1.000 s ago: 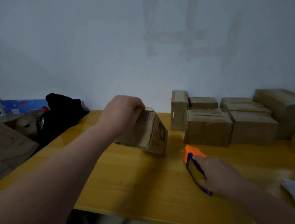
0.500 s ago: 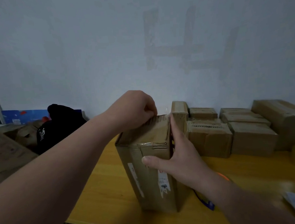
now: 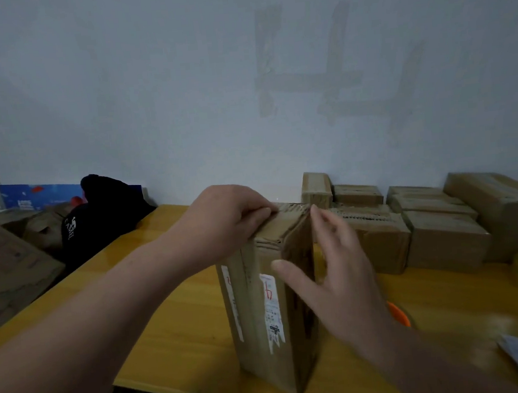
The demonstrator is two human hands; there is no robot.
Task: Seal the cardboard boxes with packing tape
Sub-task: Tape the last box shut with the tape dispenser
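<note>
The tall brown cardboard box [image 3: 270,305] is being held upright on its short end on the yellow wooden surface [image 3: 169,329], directly between the two hands. Its top edge is being gripped by the left hand [image 3: 225,218], whose fingers are curled over the upper flap. The right hand [image 3: 337,277] is being laid open against the box's right side, fingers straight and spread, the thumb touching the front face beside a white label [image 3: 272,308]. Whether the palm is pressing flat cannot be told, as this hand is blurred.

The box is being judged light, since one grip at the top is steadying it, and stiff though creased at the upper corner. Standing tall and narrow, it is likely being made easy to tip. A hold is best being taken at the top edges, where the flaps can be pressed together for taping.

An orange plastic object [image 3: 398,312], probably the tape dispenser, is being partly hidden just behind the right wrist. Smaller brown cardboard boxes [image 3: 442,233] are being stacked beyond that hand's fingertips.
</note>
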